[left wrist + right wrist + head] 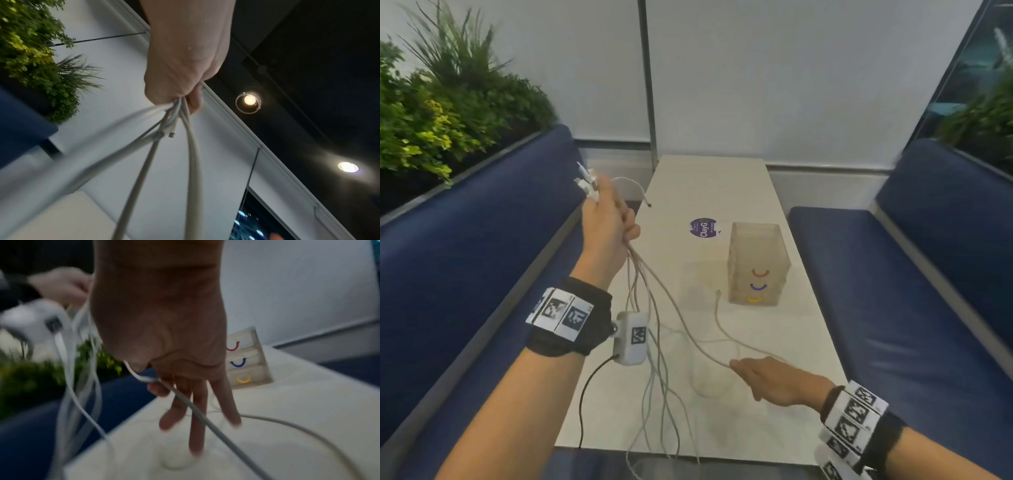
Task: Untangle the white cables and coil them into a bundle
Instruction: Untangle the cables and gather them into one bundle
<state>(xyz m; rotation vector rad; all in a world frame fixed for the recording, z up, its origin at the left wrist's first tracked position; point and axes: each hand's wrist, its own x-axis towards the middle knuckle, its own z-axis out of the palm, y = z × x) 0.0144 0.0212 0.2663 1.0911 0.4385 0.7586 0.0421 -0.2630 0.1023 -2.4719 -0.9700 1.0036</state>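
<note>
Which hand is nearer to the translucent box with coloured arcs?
Right. The right hand is low over the table, just in front of the box; the left hand is raised off to its left.

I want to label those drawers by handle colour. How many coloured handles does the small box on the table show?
3, stacked on the front of the box: a red handle on top, a blue handle in the middle, a yellow handle at the bottom. Other sides are hidden.

right hand (164, 340) pinching white cable (205, 417)
</note>
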